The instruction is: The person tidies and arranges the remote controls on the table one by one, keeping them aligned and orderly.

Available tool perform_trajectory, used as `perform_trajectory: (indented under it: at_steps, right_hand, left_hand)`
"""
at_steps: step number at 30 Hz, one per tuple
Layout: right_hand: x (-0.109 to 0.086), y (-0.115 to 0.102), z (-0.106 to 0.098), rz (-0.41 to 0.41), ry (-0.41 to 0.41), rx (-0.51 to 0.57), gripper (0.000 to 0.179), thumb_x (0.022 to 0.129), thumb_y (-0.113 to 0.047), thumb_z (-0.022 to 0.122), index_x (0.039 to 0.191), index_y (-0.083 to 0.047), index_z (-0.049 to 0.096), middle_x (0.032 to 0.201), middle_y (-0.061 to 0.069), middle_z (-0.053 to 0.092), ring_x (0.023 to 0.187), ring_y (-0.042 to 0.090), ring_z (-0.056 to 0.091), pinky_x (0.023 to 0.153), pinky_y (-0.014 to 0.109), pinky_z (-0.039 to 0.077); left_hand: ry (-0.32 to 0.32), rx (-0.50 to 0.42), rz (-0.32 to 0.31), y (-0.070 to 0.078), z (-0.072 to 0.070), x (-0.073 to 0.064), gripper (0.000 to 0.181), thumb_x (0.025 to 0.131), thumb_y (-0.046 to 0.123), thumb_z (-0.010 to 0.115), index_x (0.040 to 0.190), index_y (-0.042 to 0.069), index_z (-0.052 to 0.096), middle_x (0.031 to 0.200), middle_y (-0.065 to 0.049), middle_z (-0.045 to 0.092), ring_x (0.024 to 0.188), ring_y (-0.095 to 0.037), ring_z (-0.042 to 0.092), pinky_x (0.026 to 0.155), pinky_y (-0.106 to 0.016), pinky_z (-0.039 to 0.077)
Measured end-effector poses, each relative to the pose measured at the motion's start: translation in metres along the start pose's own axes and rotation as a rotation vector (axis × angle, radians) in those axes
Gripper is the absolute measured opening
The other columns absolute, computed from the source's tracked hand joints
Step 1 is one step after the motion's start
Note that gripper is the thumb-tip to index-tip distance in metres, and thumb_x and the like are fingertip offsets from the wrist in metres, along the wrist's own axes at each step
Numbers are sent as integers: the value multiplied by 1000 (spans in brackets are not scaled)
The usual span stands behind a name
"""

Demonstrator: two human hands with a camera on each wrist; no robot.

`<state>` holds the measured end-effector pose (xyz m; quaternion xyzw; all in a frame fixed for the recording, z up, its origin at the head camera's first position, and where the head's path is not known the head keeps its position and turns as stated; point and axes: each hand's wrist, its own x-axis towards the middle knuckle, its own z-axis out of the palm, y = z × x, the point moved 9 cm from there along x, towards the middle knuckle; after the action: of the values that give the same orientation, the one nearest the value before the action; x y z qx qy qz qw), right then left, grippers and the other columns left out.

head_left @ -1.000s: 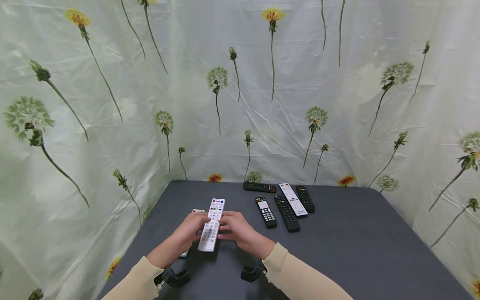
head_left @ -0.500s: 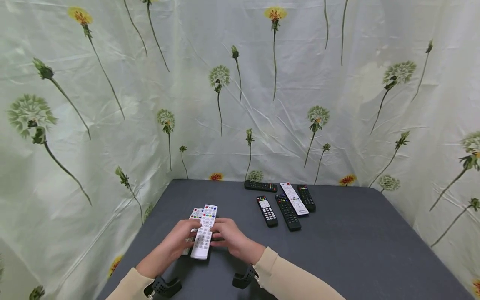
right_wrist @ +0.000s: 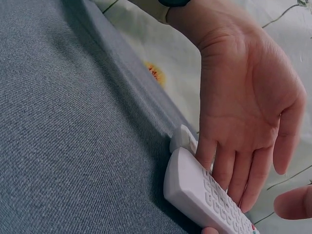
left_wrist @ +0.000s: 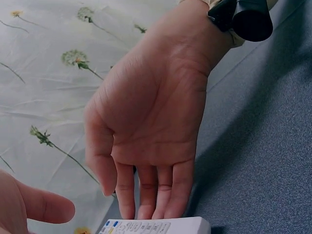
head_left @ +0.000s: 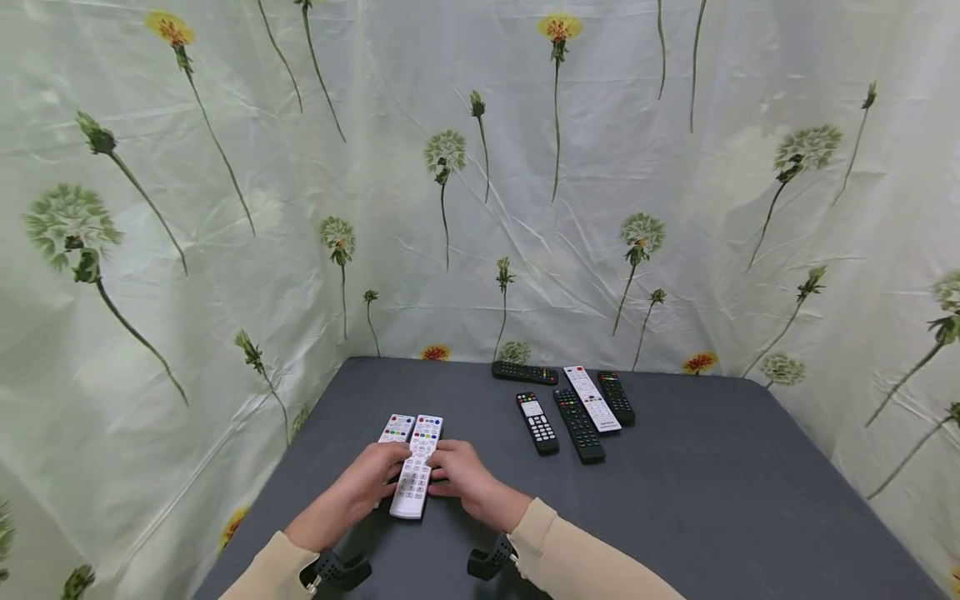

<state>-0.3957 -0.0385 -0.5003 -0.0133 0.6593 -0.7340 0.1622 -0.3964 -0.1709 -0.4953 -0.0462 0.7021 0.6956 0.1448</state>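
A white remote control [head_left: 412,482] with grey keys and a few coloured buttons lies between my two hands near the left side of the dark table. Along its left edge are the fingers of my left hand [head_left: 367,477], straight and touching it. My right hand [head_left: 471,483] touches the opposite edge, fingers extended too. The left wrist view shows the right palm [left_wrist: 151,112] with its thumb off the remote; the right wrist view shows the left palm [right_wrist: 243,92]. A second white remote [head_left: 397,427] lies just left of the first, partly hidden by my left hand.
Further right lie a small black remote with pale keys [head_left: 537,423], a long black one [head_left: 579,427], another white one [head_left: 592,400] and a black one [head_left: 617,397]. One more black remote [head_left: 525,372] lies sideways at the back edge. A flowered curtain [head_left: 480,167] surrounds the dark table [head_left: 712,500].
Both hands brought the white remote down and toward the person, beside the second white one, then shifted it slightly right. The other remotes stayed in place.
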Motion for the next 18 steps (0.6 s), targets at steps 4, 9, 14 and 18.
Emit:
perform_trajectory:
  at_steps: [4, 9, 14, 18]
  right_hand:
    - [1, 0, -2, -6, 3, -12, 47, 87, -4, 57, 133, 10, 55, 99, 12, 64, 84, 21, 58, 74, 38, 59]
    - [0, -1, -5, -11, 16, -30, 43, 87, -3, 55, 128, 9, 58, 98, 12, 63, 85, 22, 56, 71, 36, 58]
    - [-1, 0, -7, -5, 22, -44, 45, 86, -3, 55, 130, 10, 57, 101, 12, 62, 88, 23, 56, 73, 38, 59]
    - [-2, 1, -7, -9, 24, -53, 47, 85, -2, 55, 130, 12, 56, 102, 11, 62, 90, 24, 56, 75, 40, 59]
  left_hand:
    - [-13, -11, 19, -1, 3, 2, 51, 95, 10, 47, 138, -16, 40, 144, -30, 47, 139, -40, 37, 111, -61, 30]
    - [-42, -21, 39, -2, 7, 5, 55, 96, 8, 45, 143, -18, 35, 149, -34, 39, 143, -40, 31, 114, -61, 25]
    - [-32, -22, 20, -7, 8, 5, 59, 96, 9, 45, 145, -19, 31, 153, -35, 31, 145, -42, 26, 116, -61, 22]
    - [-21, -22, 17, -8, 9, 4, 59, 96, 8, 46, 146, -19, 30, 154, -35, 28, 145, -42, 25, 115, -60, 23]
